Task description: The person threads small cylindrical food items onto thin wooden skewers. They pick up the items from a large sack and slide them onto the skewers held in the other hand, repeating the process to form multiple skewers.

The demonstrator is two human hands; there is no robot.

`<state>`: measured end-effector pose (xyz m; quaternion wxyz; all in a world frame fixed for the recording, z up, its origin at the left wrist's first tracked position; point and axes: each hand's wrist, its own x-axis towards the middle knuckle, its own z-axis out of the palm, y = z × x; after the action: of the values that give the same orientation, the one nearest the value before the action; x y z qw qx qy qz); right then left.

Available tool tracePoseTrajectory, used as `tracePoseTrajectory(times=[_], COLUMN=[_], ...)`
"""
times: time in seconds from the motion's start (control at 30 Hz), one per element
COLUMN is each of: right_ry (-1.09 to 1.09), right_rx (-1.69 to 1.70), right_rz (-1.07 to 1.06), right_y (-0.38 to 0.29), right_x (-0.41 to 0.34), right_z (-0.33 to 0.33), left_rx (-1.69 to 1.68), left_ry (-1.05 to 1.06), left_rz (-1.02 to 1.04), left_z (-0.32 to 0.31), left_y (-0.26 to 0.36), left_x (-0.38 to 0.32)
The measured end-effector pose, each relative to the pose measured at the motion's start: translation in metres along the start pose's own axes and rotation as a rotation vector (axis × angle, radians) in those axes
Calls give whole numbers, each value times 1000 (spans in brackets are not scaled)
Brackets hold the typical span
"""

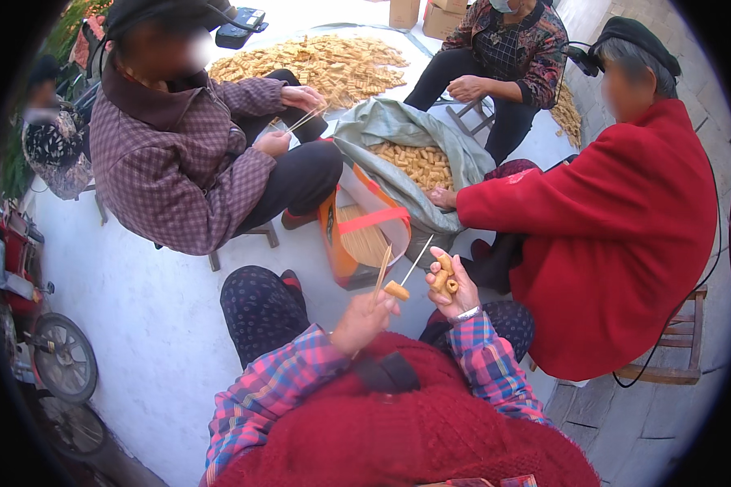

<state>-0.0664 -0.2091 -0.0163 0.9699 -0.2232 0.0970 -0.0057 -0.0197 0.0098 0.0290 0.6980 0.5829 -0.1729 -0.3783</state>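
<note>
My left hand (362,322) grips a few thin wooden skewers (382,271) that stick up from the fist. At its fingertips is a short tan food roll (397,291), with one pale skewer (418,260) slanting up and right from it. My right hand (466,297), palm up and fingers curled, holds several similar rolls (441,281); one shows a hollow end. The two hands are close together but apart, above my lap. Just beyond them stands an orange and white carrier bag (335,259) full of loose skewers (359,236).
A pale green woven sack (365,125) holds many rolls (417,163); a red-sleeved co-worker's hand (441,198) reaches in. Left, another co-worker's hands (289,122) hold skewers. A large heap of skewered pieces (317,61) lies behind. Cardboard boxes (405,13), a wooden stool (667,359) and a motorcycle (30,329) stand around.
</note>
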Motion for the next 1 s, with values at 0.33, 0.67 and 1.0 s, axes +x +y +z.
tracePoseTrajectory(times=[0.33,0.67,1.0], right_ry=[66,110,60], right_rx=[-143,-194,-297], right_rz=[-2,-13,-175], right_y=[-1,-8,-22], right_x=[3,4,24], right_z=[-9,-7,18], left_rx=[133,27,-146], left_ry=[-56,-42,-182], left_rz=[43,38,-93], left_z=[-1,-1,-9], left_y=[-2,-10,19], left_x=[-1,5,1])
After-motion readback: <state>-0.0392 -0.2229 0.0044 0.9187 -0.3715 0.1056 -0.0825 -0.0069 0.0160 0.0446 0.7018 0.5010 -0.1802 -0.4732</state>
